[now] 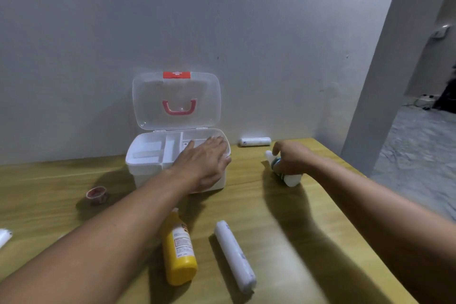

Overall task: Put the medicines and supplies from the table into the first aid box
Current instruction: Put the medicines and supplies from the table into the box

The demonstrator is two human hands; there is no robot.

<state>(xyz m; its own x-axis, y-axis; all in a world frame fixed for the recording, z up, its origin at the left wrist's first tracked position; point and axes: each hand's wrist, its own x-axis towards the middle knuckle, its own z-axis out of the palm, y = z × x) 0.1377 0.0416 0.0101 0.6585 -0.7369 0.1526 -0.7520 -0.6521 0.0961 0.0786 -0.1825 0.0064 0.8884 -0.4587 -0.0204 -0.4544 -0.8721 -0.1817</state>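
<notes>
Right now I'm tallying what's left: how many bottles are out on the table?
2: a yellow bottle lying near the front, and a white bottle under the right hand. Others may be hidden.

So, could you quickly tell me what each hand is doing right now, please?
Left hand: open, flat over the first aid box, holding nothing.
Right hand: fingers closed around a white bottle on the table.

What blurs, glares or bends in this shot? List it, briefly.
Head view: motion blur softens the right hand and the white bottle that its fingers close on; both forearms throw soft shadows on the table; a small glint sits on the clear lid of the first aid box; wide-angle distortion tilts the wall edge at right.
</notes>
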